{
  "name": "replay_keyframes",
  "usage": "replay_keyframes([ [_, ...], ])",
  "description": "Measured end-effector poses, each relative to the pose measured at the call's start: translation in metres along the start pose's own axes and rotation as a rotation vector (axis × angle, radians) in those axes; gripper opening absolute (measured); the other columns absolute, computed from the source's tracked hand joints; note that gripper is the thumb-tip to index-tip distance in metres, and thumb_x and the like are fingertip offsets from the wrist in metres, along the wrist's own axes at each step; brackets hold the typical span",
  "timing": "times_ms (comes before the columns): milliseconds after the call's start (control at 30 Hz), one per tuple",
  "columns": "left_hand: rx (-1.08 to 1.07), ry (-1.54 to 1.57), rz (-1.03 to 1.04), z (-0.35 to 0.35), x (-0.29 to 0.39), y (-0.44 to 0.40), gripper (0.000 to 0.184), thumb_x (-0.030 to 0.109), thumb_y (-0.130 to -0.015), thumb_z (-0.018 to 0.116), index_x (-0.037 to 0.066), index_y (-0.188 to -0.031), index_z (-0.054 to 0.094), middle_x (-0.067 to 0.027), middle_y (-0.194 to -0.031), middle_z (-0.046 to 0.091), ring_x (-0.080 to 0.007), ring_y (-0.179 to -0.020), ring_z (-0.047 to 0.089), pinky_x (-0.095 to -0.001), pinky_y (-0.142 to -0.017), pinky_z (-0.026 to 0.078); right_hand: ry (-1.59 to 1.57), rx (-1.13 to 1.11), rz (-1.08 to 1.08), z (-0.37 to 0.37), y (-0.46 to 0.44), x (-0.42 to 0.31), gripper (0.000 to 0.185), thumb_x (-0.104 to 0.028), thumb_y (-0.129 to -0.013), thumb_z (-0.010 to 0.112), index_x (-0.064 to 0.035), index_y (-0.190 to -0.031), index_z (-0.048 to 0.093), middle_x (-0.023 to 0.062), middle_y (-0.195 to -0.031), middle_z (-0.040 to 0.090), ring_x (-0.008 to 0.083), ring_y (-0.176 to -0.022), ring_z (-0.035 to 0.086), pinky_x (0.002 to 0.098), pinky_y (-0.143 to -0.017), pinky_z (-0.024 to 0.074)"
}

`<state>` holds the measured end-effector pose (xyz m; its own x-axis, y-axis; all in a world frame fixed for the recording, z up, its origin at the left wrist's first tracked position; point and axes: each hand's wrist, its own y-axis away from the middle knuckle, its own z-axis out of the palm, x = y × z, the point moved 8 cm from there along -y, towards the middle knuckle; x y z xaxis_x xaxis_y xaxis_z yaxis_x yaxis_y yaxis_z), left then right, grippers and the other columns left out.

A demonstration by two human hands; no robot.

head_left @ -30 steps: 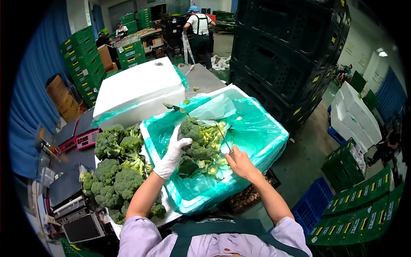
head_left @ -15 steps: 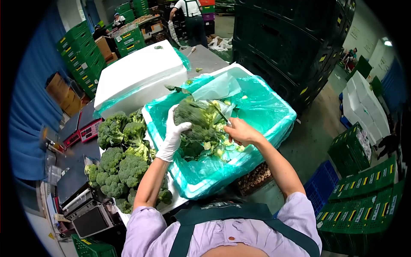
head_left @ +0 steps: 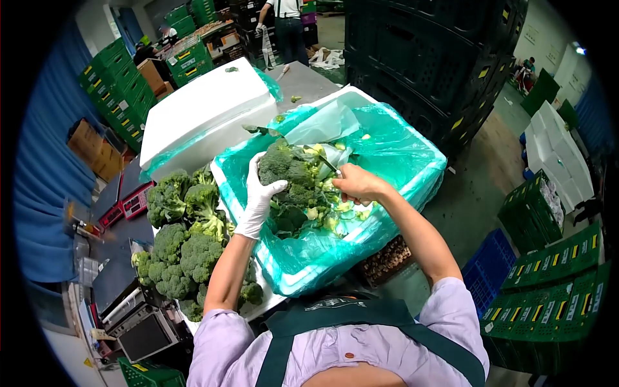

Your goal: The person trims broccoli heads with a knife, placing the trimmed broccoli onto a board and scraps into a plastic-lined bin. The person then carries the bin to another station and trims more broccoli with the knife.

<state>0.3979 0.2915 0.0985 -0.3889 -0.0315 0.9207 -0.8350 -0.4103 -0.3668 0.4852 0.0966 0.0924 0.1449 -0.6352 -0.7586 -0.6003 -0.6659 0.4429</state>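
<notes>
A white foam box (head_left: pixel 284 278) lined with green plastic film lies in front of me. Over its left half, my left hand (head_left: pixel 260 197), in a white glove, grips a broccoli head (head_left: pixel 284 166) from the left side. My bare right hand (head_left: pixel 360 185) is closed round a knife (head_left: pixel 330 166), whose blade points up and left at the broccoli's stalk side. Cut pale green pieces (head_left: pixel 332 220) lie in the box below the hands. Several whole broccoli heads (head_left: pixel 187 251) are heaped left of the box.
A closed white foam box (head_left: pixel 206 116) stands behind at left. Red-edged scales (head_left: pixel 132 201) are at the left. Tall dark crates (head_left: pixel 432 64) rise behind the box. Green crates (head_left: pixel 548 277) and a blue crate (head_left: pixel 488 271) stand at right. A person (head_left: pixel 288 29) is in the background.
The right hand has moved slightly up with the knife, near the broccoli. The left hand still holds the broccoli, which is less blurred than before. The view has tilted down since the first frame.
</notes>
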Motion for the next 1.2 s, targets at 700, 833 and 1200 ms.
replay_keyframes([
  [700, 0.000, 0.718, -0.564, -0.001, -0.055, 0.002, 0.060, 0.030, -0.076, 0.063, 0.005, -0.127, 0.043, -0.0136, -0.123, 0.052, -0.0306, -0.112, 0.053, -0.0459, -0.094, 0.047, 0.080, 0.010, -0.102, 0.020, -0.023, 0.026, 0.027, -0.012, -0.077, 0.050, 0.0080, -0.059, 0.052, 0.0149, -0.053, 0.056, 0.0212, -0.037, 0.051, 0.0358, -0.031, 0.0372],
  [833, -0.091, 0.887, -0.276, -0.002, -0.018, -0.020, 0.062, 0.023, -0.076, 0.062, 0.004, -0.130, 0.040, -0.0149, -0.126, 0.050, -0.0313, -0.115, 0.051, -0.0476, -0.096, 0.045, 0.226, -0.033, -0.033, 0.028, -0.025, 0.041, 0.031, -0.021, -0.081, 0.048, 0.0059, -0.067, 0.056, 0.0131, -0.060, 0.061, 0.0195, -0.043, 0.055, 0.0340, -0.038, 0.0461],
  [1200, -0.069, 0.511, -0.464, -0.016, -0.028, -0.013, 0.063, 0.018, -0.075, 0.060, 0.007, -0.133, 0.037, -0.0093, -0.122, 0.052, -0.0230, -0.109, 0.056, -0.0414, -0.086, 0.053, 0.228, 0.017, -0.180, -0.044, 0.069, -0.011, 0.032, -0.030, -0.085, 0.054, 0.0015, -0.082, 0.055, 0.0101, -0.069, 0.064, 0.0166, -0.049, 0.059, 0.0321, -0.042, 0.0467],
])
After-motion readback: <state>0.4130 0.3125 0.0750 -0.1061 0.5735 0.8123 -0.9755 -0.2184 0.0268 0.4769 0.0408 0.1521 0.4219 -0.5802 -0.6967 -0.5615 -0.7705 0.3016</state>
